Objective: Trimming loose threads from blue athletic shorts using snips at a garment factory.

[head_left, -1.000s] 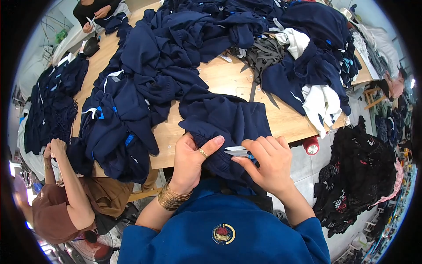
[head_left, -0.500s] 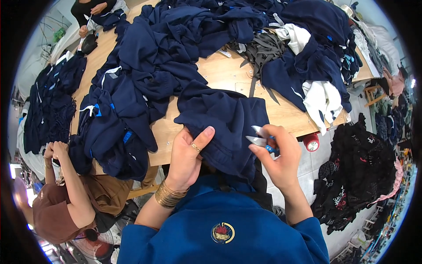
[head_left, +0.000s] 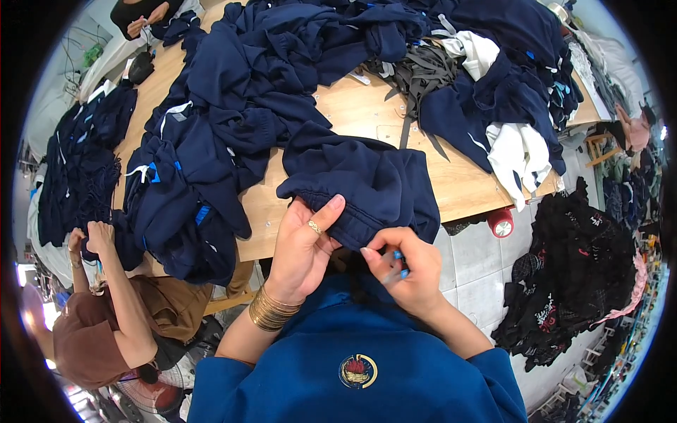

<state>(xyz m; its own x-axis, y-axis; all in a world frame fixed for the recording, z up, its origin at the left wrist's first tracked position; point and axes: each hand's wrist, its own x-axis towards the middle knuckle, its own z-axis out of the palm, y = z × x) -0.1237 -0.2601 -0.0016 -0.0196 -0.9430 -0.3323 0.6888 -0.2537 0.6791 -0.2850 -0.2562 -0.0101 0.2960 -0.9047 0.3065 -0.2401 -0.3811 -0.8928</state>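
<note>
A navy garment (head_left: 360, 173) is spread in front of me, its far part resting on the table edge. My left hand (head_left: 303, 240) grips its near gathered edge, thumb on top and fingers underneath. Close to the right end of that edge is my right hand (head_left: 405, 271), with thumb and forefinger brought together. Whether they pinch cloth or a thread cannot be made out. Small thread snips (head_left: 398, 264) with blue handles sit in the right hand, blades blurred and turned back toward the palm.
Navy garments (head_left: 240, 77) heap over the wooden table (head_left: 451, 187). Dark grey straps (head_left: 423, 74) and white cloth (head_left: 518, 155) lie at the right. Black clothes (head_left: 564, 275) are piled on the floor. A person in brown (head_left: 106, 331) works at the left, another (head_left: 144, 17) at far left.
My right hand has moved left and nearer to me, up to the garment's edge. The snips' blades, which pointed at the cloth, are now tucked toward the palm. The left hand keeps its hold.
</note>
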